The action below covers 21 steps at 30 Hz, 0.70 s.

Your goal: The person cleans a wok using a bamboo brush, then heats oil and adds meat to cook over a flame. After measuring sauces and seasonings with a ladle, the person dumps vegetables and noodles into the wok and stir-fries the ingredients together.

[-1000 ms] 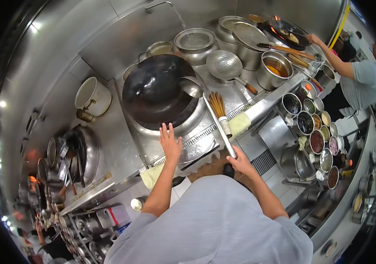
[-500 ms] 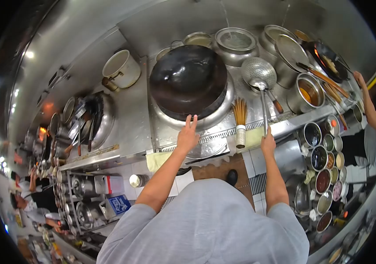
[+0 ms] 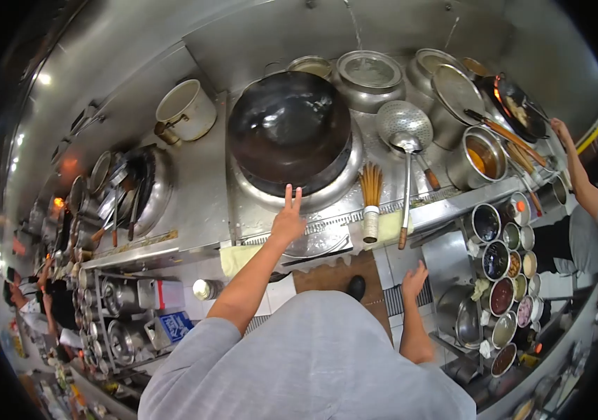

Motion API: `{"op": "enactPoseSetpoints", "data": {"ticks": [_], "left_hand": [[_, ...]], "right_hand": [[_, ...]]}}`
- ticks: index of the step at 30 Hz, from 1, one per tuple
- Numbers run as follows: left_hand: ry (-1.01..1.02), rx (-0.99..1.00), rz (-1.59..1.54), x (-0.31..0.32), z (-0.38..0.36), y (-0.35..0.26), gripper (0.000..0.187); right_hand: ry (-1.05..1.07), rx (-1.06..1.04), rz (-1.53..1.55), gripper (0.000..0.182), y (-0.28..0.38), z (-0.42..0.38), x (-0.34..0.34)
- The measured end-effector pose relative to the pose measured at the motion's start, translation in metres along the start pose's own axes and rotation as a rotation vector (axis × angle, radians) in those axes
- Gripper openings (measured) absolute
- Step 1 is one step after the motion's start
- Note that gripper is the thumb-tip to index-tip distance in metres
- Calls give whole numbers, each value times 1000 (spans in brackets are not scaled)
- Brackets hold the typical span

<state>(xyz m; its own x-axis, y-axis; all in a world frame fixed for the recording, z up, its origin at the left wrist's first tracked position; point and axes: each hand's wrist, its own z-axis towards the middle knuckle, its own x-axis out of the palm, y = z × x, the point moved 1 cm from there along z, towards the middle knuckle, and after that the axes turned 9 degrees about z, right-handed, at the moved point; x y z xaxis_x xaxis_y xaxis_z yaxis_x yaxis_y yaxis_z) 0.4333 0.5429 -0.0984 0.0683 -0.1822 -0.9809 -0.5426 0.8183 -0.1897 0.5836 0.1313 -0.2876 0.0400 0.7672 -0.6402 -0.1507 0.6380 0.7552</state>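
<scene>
A large dark wok [image 3: 289, 122], which looks dome side up, sits on the round metal burner ring [image 3: 358, 150]. At its near rim, my left hand [image 3: 289, 225] has two fingers stretched out and apart, their tips at the edge; its other fingers are partly hidden. Below the counter's front edge, my right hand [image 3: 414, 281] is empty with its fingers apart. A perforated strainer [image 3: 404, 120] with a ladle [image 3: 407, 143] in it rests to the right, the ladle's long handle [image 3: 407, 196] pointing toward me. Beside that handle lies a bamboo brush [image 3: 370, 199].
Lidded steel pots [image 3: 369, 77] line the back. A white pot [image 3: 188, 112] stands left. At right are a pot of orange liquid [image 3: 482, 157] and a co-worker's hand [image 3: 559, 130] at another wok [image 3: 516, 108]. Several sauce bowls [image 3: 501, 295] stand lower right.
My right hand has let go of the ladle's handle and dropped back toward my body, opening. My left hand stays at the wok's rim. The view has shifted slightly.
</scene>
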Motion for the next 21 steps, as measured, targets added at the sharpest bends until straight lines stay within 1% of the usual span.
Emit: {"op": "enactPoseSetpoints", "data": {"ticks": [2,3,5,6,7,8,9,11,12,13,14,15,16,17,18,19,20,21], "left_hand": [[5,28,-10,-4,-3,-1,98],[-1,28,-26,-5,-4,1,98],[-2,10,-63,-9,-6,0,95],[-2,33,-76,-8,-6,2,95],[-27,40,-90,-8,-5,5,92],[-51,47,-104,-7,-5,8,90],[-112,56,-144,-6,-5,11,83],[-120,84,-160,-9,-7,15,80],[-131,86,-164,-13,-8,15,78],[-143,89,-182,-17,-12,14,77],[-137,121,-191,-17,-15,15,77],[-173,142,-179,-17,-18,16,78],[-207,173,-170,-16,-19,17,80],[-210,205,-191,-15,-21,19,82],[-211,240,-214,-13,-21,22,83],[-207,269,-224,-13,-22,24,83],[-203,305,-235,-13,-20,25,84],[-198,327,-244,-12,-19,28,83]], "right_hand": [[81,105,30,53,-17,-12,2],[78,58,-9,48,-27,-2,12],[161,324,313,40,-58,25,51],[160,460,454,37,-24,30,42],[158,589,600,35,28,32,35],[163,658,773,34,37,40,44],[166,726,949,33,45,47,48],[377,708,1061,31,72,71,44],[393,778,965,27,92,80,37],[452,748,854,27,100,90,39],[518,610,784,24,126,95,26],[502,538,854,21,136,104,28],[534,462,894,20,142,118,33],[535,501,1053,18,174,115,16],[432,584,1063,16,192,110,9],[476,506,1107,17,193,97,5],[391,481,1126,19,213,68,-13],[365,354,1092,23,210,43,-19]]}}
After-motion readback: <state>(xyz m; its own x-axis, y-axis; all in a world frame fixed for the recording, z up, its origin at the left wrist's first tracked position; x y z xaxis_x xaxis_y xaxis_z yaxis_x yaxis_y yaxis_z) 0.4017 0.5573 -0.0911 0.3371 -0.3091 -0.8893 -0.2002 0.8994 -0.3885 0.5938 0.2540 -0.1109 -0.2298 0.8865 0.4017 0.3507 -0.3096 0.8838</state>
